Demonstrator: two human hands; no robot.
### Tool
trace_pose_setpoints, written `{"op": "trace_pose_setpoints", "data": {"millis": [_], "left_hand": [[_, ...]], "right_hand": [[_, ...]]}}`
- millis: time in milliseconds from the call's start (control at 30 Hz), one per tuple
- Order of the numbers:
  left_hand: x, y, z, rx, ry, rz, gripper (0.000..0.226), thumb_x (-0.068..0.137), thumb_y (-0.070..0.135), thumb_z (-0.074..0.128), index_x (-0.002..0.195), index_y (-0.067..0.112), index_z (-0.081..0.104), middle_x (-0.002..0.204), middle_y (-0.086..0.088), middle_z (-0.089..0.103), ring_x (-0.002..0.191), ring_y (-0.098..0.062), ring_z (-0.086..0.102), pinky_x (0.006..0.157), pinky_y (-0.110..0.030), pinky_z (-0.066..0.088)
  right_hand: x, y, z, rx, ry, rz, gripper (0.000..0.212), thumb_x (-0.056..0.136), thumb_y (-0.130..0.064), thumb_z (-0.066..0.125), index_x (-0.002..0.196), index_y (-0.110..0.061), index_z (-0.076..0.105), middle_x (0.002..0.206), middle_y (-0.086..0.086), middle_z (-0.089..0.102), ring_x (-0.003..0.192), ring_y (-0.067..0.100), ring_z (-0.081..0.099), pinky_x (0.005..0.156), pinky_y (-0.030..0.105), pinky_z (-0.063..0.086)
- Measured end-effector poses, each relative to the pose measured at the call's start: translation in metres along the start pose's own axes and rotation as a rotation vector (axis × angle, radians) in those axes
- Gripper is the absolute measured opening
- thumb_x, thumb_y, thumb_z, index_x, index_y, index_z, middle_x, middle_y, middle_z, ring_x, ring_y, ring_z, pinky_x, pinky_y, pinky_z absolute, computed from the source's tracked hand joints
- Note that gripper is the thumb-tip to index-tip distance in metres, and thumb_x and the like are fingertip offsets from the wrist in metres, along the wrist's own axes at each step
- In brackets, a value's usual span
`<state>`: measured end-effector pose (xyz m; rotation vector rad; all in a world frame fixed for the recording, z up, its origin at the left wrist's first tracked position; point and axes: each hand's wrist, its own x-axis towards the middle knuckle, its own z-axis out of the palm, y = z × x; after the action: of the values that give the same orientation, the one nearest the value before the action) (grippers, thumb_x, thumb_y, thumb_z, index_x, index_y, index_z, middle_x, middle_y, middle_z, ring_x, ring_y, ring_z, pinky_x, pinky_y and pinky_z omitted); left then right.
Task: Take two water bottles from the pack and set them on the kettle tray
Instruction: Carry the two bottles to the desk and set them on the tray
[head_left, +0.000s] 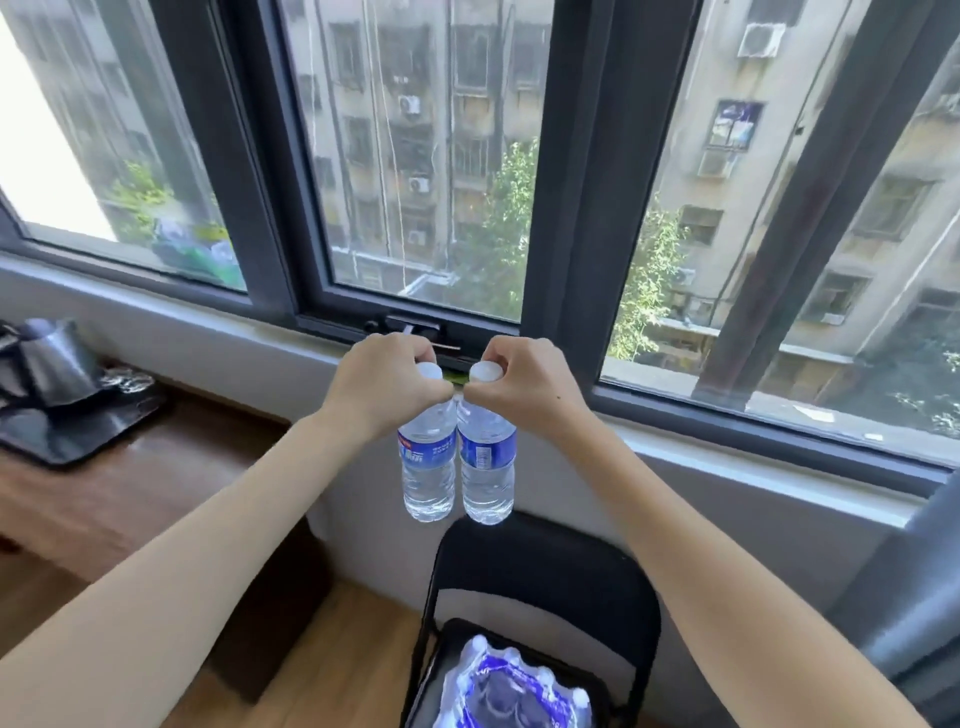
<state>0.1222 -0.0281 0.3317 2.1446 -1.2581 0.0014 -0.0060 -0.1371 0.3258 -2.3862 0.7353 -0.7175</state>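
Observation:
I hold two clear water bottles with blue labels and white caps side by side in the air, in front of the window. My left hand (382, 387) grips the neck of the left bottle (427, 467). My right hand (524, 387) grips the neck of the right bottle (487, 467). Both bottles hang upright and almost touch. Below them, the shrink-wrapped pack of bottles (511, 691) lies on the seat of a black folding chair (545, 571). The black kettle tray (88, 431) sits far left on a wooden desk, with a metal kettle (57, 364) on it.
A glass object (127, 379) stands on the tray beside the kettle. The wooden desk (130, 499) runs along the left under the window sill (727, 457). A grey curtain (914, 597) hangs at the right edge. Wooden floor shows between desk and chair.

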Motion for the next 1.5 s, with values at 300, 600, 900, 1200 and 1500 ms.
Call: {"op": "trace_pose_setpoints", "data": {"millis": [300, 600, 900, 1200, 1500], "left_hand": [[-0.087, -0.085, -0.101, 0.169, 0.191, -0.312, 0.014, 0.063, 0.036, 0.067, 0.063, 0.024, 0.059, 0.064, 0.008, 0.054, 0.076, -0.023, 0.053, 0.058, -0.031, 0.032], [-0.226, -0.173, -0.215, 0.264, 0.401, -0.671, 0.014, 0.057, 0.034, 0.066, 0.06, 0.025, 0.056, 0.061, 0.005, 0.057, 0.069, -0.024, 0.056, 0.053, -0.029, 0.036], [-0.341, -0.239, -0.309, 0.363, 0.518, -0.856, 0.015, 0.061, 0.03, 0.065, 0.068, 0.017, 0.06, 0.061, 0.003, 0.055, 0.063, -0.018, 0.05, 0.05, -0.026, 0.029], [-0.373, -0.304, -0.365, 0.375, 0.545, -0.915, 0.016, 0.065, 0.029, 0.067, 0.073, 0.017, 0.061, 0.069, 0.001, 0.06, 0.067, -0.019, 0.054, 0.052, -0.025, 0.035], [-0.347, -0.398, -0.397, 0.331, 0.549, -0.953, 0.016, 0.067, 0.029, 0.068, 0.075, 0.018, 0.061, 0.069, 0.003, 0.058, 0.067, -0.016, 0.053, 0.053, -0.024, 0.036]], "right_hand": [[0.006, -0.111, 0.097, 0.141, -0.229, -0.304, 0.021, 0.064, -0.028, 0.069, 0.067, -0.011, 0.056, 0.062, 0.003, 0.057, 0.062, 0.019, 0.048, 0.054, 0.03, 0.036], [-0.042, -0.272, 0.204, 0.234, -0.46, -0.594, 0.025, 0.063, -0.032, 0.066, 0.068, -0.01, 0.055, 0.059, 0.0, 0.055, 0.059, 0.018, 0.047, 0.054, 0.031, 0.036], [-0.103, -0.405, 0.296, 0.297, -0.593, -0.738, 0.024, 0.066, -0.032, 0.069, 0.078, -0.012, 0.063, 0.068, -0.002, 0.06, 0.069, 0.02, 0.056, 0.053, 0.029, 0.039], [-0.111, -0.48, 0.362, 0.276, -0.636, -0.736, 0.024, 0.066, -0.033, 0.069, 0.077, -0.013, 0.062, 0.065, -0.004, 0.058, 0.063, 0.015, 0.052, 0.048, 0.024, 0.034], [-0.057, -0.529, 0.444, 0.25, -0.662, -0.764, 0.024, 0.065, -0.034, 0.068, 0.074, -0.014, 0.059, 0.067, -0.001, 0.059, 0.064, 0.018, 0.052, 0.049, 0.026, 0.034]]}}
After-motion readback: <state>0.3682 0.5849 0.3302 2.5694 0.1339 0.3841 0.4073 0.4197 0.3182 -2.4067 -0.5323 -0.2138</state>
